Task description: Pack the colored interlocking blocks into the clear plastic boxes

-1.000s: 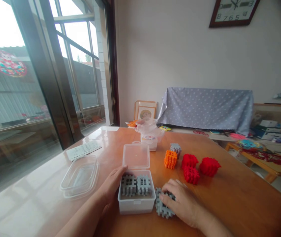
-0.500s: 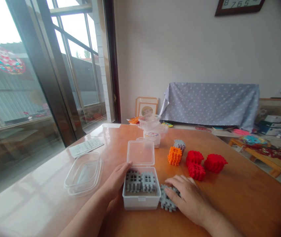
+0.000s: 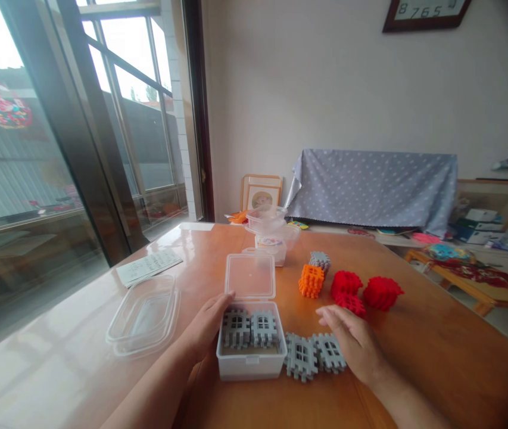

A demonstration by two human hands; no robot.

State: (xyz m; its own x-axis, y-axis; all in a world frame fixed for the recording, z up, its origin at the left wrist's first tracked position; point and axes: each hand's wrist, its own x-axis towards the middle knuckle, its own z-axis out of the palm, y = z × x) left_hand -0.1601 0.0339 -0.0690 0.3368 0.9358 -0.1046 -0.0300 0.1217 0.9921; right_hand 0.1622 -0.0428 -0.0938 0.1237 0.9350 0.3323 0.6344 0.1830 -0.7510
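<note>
My left hand [image 3: 210,322] grips the left wall of a clear plastic box [image 3: 250,359], its fingertips at the back left corner. Inside the box stand two stacks of grey interlocking blocks [image 3: 263,326] with window shapes. The hinged lid [image 3: 250,276] leans back, open. More grey interlocking blocks [image 3: 302,356] lie on the table against the box's right side. My right hand [image 3: 354,339] hovers just right of them, empty, its fingers stretched out; it partly covers the rightmost grey pieces.
Orange blocks [image 3: 311,281], another grey stack [image 3: 320,261] and red blocks [image 3: 381,293] stand beyond my right hand. Clear containers [image 3: 144,316] lie at left beside a paper sheet [image 3: 150,266]. More clear boxes [image 3: 266,220] are stacked behind the lid.
My right hand has lifted off the grey blocks and moved right, baring more of them. The left hand stays at the box. The view has shifted slightly.
</note>
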